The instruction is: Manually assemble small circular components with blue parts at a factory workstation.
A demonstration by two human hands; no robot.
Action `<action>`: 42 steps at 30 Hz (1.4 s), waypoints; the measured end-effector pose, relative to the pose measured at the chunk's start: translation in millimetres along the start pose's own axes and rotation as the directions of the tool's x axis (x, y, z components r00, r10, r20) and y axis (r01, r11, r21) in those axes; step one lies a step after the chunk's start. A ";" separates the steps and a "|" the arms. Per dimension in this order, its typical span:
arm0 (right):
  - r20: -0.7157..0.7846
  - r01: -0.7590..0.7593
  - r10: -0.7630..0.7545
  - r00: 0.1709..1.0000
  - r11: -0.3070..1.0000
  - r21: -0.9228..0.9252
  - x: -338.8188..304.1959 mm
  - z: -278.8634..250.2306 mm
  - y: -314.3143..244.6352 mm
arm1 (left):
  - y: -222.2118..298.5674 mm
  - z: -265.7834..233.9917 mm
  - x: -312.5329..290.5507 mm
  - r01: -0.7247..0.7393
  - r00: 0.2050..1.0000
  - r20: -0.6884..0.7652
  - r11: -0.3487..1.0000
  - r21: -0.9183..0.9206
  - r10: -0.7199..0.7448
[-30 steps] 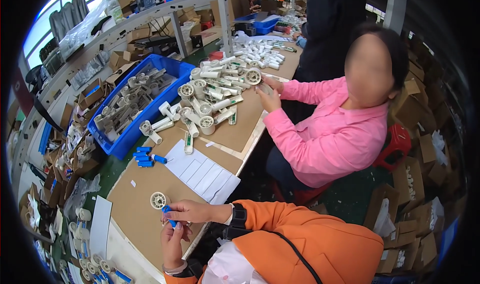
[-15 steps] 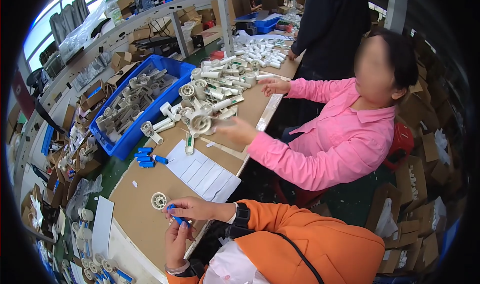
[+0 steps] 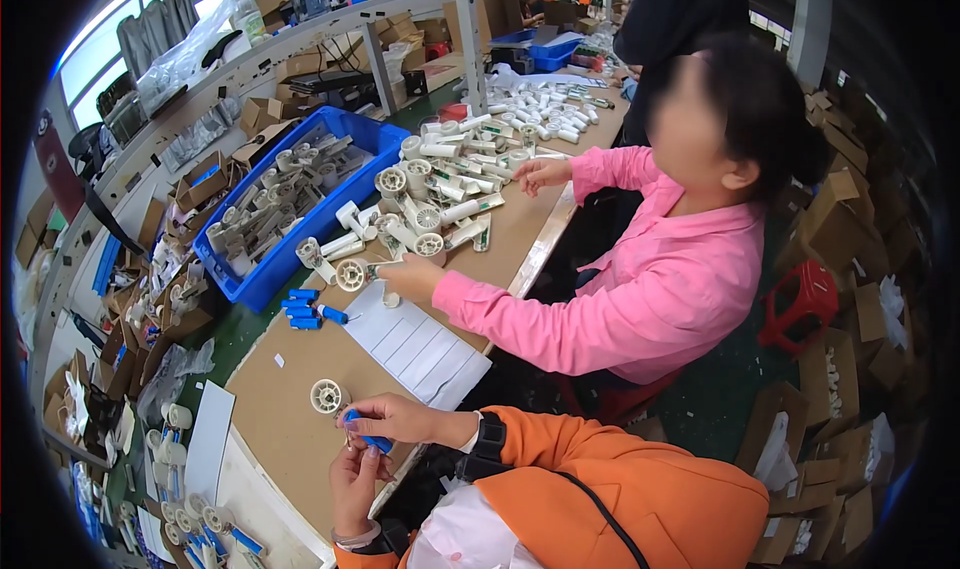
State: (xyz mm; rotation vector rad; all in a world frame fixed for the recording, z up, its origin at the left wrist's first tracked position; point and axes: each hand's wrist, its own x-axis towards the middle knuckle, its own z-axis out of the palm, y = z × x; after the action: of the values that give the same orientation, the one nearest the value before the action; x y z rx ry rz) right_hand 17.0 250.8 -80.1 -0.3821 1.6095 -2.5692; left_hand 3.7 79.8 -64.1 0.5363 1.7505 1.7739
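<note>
My right hand (image 3: 392, 419) is closed on a blue cylindrical battery (image 3: 374, 442), above the near edge of the brown tabletop. A further bit of blue shows between its fingers. Just below, my left hand (image 3: 355, 484) has its fingertips pinched together close to the battery's end. Whatever those fingertips hold is too small to make out. A white round spoked part (image 3: 328, 396) lies on the board just beyond my hands. Several more blue batteries (image 3: 305, 309) are grouped farther up the table, beside a ruled paper sheet (image 3: 410, 344).
A blue crate (image 3: 240, 291) holds white handled parts. Next to it spreads a heap of white parts (image 3: 440, 184). A co-worker in a pink shirt (image 3: 610, 289) reaches over the table at the right. Assembled parts with blue batteries (image 3: 215, 529) lie lower left. A red stool (image 3: 803, 304) stands behind.
The co-worker's nearer hand has lowered a white round-headed part from over the heap to beside the paper. My hands stay together, with the battery turned slightly. The whole view has shifted a little.
</note>
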 end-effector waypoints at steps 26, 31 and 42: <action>-0.022 0.032 -0.031 0.999 0.999 0.022 -1.6 5.2 1.4 | -3.6 6.1 -0.7 -0.109 0.994 -0.005 0.994 0.016 0.109; -0.019 -0.057 0.063 0.998 0.971 0.230 -7.4 8.9 0.1 | -12.3 4.3 5.8 -0.158 0.987 0.008 0.987 -0.006 0.159; -0.100 -0.008 0.028 0.995 0.982 0.189 -2.7 2.9 3.1 | -10.7 11.8 13.3 -0.049 0.999 -0.015 0.994 -0.094 0.047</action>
State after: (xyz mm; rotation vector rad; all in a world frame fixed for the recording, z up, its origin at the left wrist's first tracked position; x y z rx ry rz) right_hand 20.1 247.5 -82.1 -0.2222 1.3745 -2.7378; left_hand 2.8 97.0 -75.6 0.5322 1.6653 1.8873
